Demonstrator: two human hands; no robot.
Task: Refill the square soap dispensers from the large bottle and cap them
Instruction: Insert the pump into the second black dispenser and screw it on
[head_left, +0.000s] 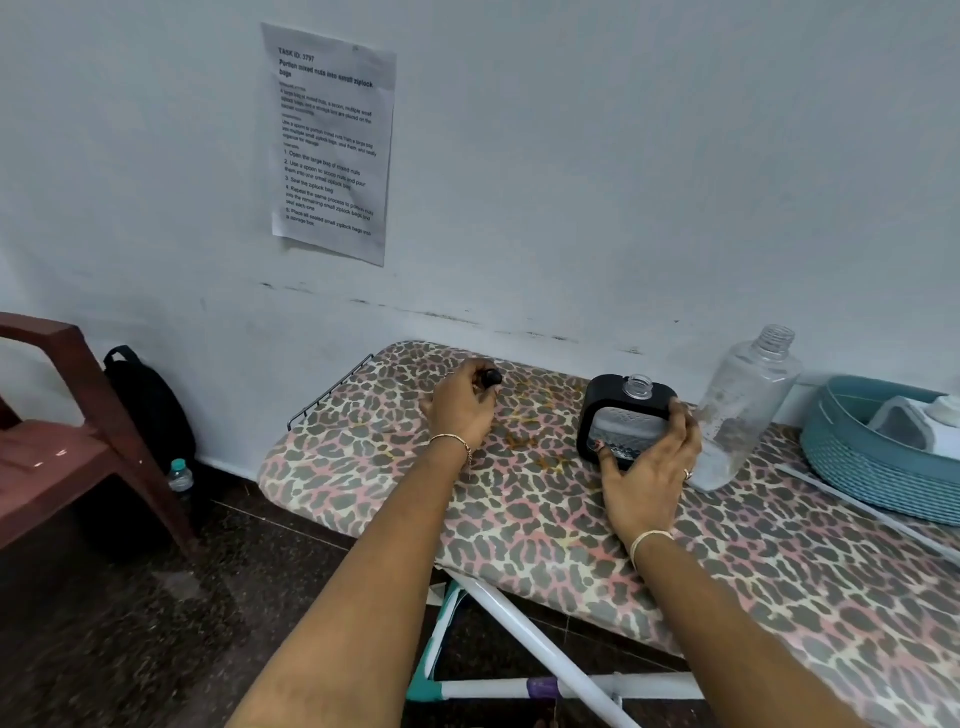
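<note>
1. The dispenser (626, 410) is being held upright on the board (519, 519), near the far edge; its black frame is capped by nothing, and the clear neck is being shown open at the top
2. It is being gripped by the right hand (649, 470): the thumb is being pressed across the clear front window, and the other fingers are being wrapped round the right side
3. Over on the left, the cap (491, 377), small and black, is being pinched by the left hand (460, 410), with the fingers curled in round it; it is being held over the board's far left part, well apart from the dispenser, and whether it is touching the board cannot be told
4. The bottle (743, 410), clear and uncapped, is being shown standing just beside the dispenser on its right, behind the right hand's fingers; contact between the two cannot be told
5. At the board's right end, a teal basket (852, 467) is being shown with white items inside
6. Off the board, a printed paper (332, 145) is being displayed on the wall (623, 156); a brown chair (62, 415), a black bag (150, 410) and a small water bottle (181, 475) are being shown at the left
</note>
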